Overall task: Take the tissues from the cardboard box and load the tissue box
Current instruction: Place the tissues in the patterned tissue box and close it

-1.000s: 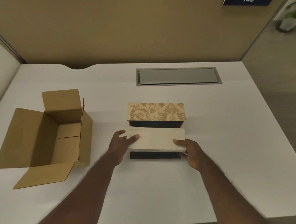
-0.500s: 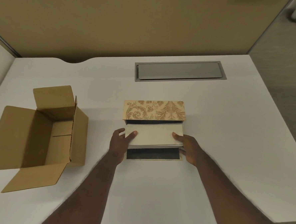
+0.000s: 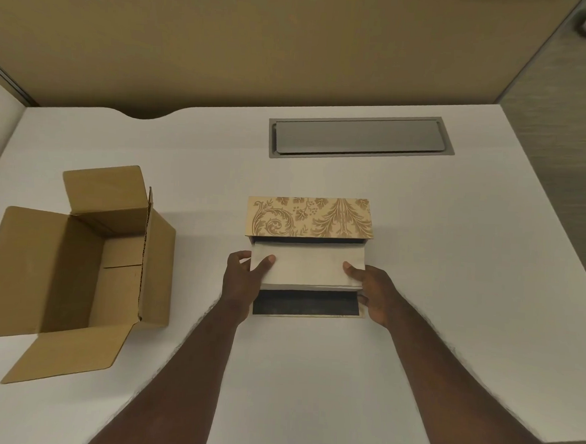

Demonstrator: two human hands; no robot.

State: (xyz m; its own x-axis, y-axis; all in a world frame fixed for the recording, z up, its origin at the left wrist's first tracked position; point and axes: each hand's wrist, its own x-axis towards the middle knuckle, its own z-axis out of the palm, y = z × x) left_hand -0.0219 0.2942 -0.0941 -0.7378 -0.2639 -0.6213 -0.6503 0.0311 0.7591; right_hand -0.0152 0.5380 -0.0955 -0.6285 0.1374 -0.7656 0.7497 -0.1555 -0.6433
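Looking steeply down and forward from head height, close over a white rectangular desk (image 3: 418,281), toward a tan partition wall (image 3: 261,41) at twelve o'clock; single view only.

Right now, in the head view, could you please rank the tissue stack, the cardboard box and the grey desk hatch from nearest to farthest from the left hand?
1. Tissue stack: in the left hand.
2. Cardboard box: to its left.
3. Grey desk hatch: far side, right.

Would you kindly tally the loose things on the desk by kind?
Cardboard box: 1
Tissue box: 1
Tissue stack, held by the left hand and the right hand: 1
Total: 3
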